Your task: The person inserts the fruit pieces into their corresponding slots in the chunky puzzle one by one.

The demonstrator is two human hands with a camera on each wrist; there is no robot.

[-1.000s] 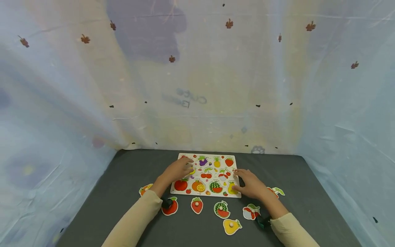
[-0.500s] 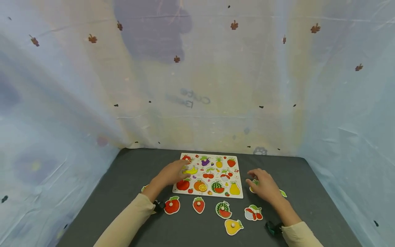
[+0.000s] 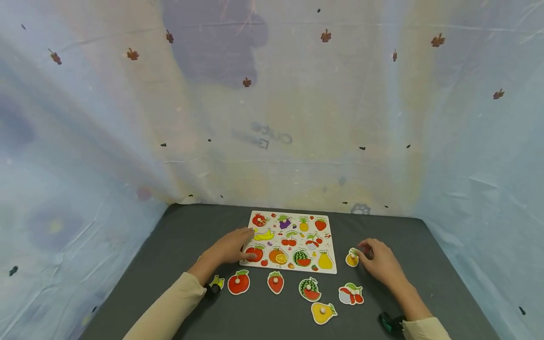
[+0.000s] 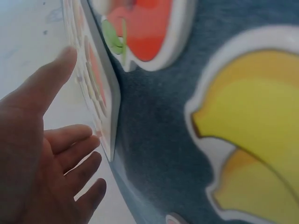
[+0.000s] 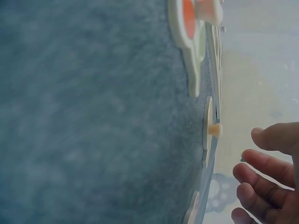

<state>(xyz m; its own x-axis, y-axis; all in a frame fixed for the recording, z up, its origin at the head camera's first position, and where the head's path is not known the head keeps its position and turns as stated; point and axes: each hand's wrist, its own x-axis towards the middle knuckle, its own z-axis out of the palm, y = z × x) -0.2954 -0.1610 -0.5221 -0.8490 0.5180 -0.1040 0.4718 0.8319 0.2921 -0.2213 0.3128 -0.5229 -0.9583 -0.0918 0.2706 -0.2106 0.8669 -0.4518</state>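
A white fruit puzzle board (image 3: 276,227) lies on the dark table. My left hand (image 3: 229,246) is at its left edge, fingers extended and holding nothing; the left wrist view shows the palm beside the board. To the right of the board, my right hand (image 3: 380,263) has its thumb and fingertips close to a small yellow fruit piece (image 3: 352,258) with a knob. In the right wrist view, its loosely bent fingers (image 5: 261,163) show a gap from the knobbed piece (image 5: 208,133). A banana piece (image 4: 261,102) lies by my left wrist, partly hidden in the head view.
In front of the board lie an apple piece (image 3: 239,283), a strawberry piece (image 3: 276,282), a watermelon piece (image 3: 310,289), a pear piece (image 3: 324,313) and a red-and-white fruit piece (image 3: 351,294). A pale patterned curtain (image 3: 280,118) surrounds the table's back and sides.
My right hand has moved off the board's right edge, rightward to beside the small yellow fruit piece. My left hand has drawn back left from over the board, uncovering its pictures.
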